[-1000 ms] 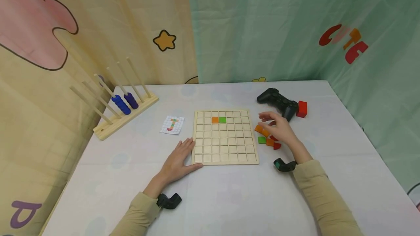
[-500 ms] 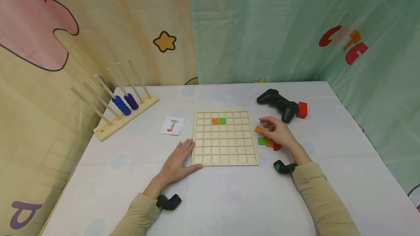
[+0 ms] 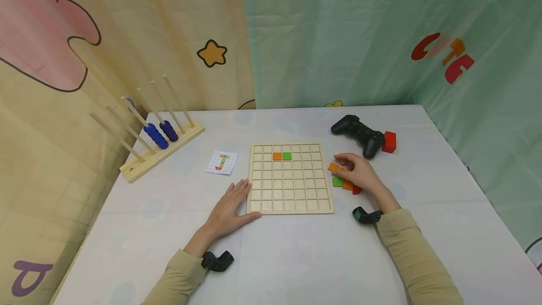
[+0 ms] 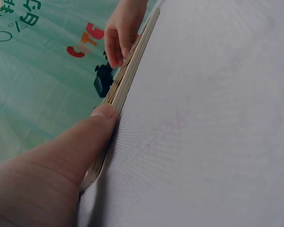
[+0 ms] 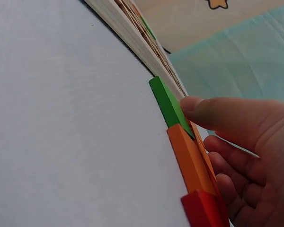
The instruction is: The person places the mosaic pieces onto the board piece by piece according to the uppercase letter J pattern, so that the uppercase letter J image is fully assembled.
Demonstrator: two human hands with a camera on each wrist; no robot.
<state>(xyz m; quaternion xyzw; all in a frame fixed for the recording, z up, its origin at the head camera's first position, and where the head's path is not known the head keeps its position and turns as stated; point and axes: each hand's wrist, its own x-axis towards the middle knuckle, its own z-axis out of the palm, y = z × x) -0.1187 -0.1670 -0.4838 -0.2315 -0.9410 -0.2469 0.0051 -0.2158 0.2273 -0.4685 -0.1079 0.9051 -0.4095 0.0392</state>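
A wooden grid board [image 3: 289, 195] lies on the table, with an orange square tile [image 3: 277, 156] and a green square tile [image 3: 287, 156] side by side in its cells. My left hand [image 3: 228, 208] lies spread at the board's near left corner, fingertips at its left edge; the left wrist view shows the thumb [image 4: 104, 112] on the rim. My right hand [image 3: 360, 173] hovers low over loose pieces right of the board, thumb and fingers parted around an orange piece. Nearby are a loose green block [image 5: 168, 104], an orange block [image 5: 191, 158] and a red piece [image 5: 202, 208].
A pattern card [image 3: 222, 162] lies left of the board. Farther left stands a peg rack [image 3: 169, 150] with blue and purple beads. A black game controller [image 3: 357, 134] and a red block [image 3: 389, 142] sit behind my right hand. Curtains [image 3: 330, 60] hang behind the table [image 3: 296, 258].
My right hand has come down and slightly nearer over the loose pieces, its thumb moving in beside the orange ones. The left hand and the tiles on the board stay put.
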